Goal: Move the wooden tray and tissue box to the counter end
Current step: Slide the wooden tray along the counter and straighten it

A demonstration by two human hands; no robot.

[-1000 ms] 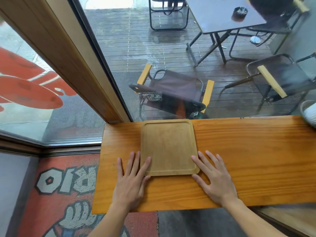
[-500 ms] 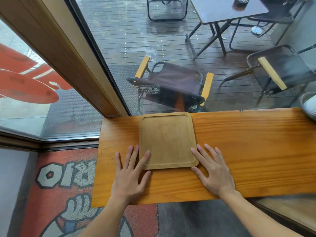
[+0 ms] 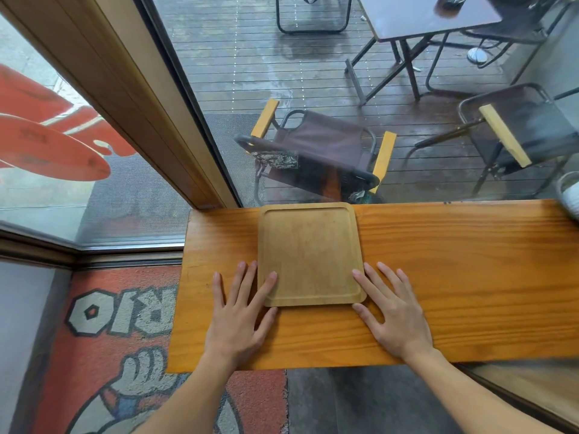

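A square, light wooden tray (image 3: 310, 252) with a raised rim lies flat on the orange wooden counter (image 3: 454, 277), near the counter's left end and close to the window. My left hand (image 3: 238, 314) rests flat on the counter at the tray's near left corner, index finger and thumb touching its edge. My right hand (image 3: 391, 311) lies flat at the near right corner, index finger along the tray's side. Both hands have spread fingers and hold nothing. No tissue box is in view.
A white round container (image 3: 568, 195) sits at the counter's far right, cut off by the frame. The window glass runs along the counter's back edge, with chairs and a table outside. The counter's left end (image 3: 185, 277) drops to a patterned floor.
The tray and both hands keep the same pose relative to each other. The whole scene has shifted slightly upward in the view as my head tilted.
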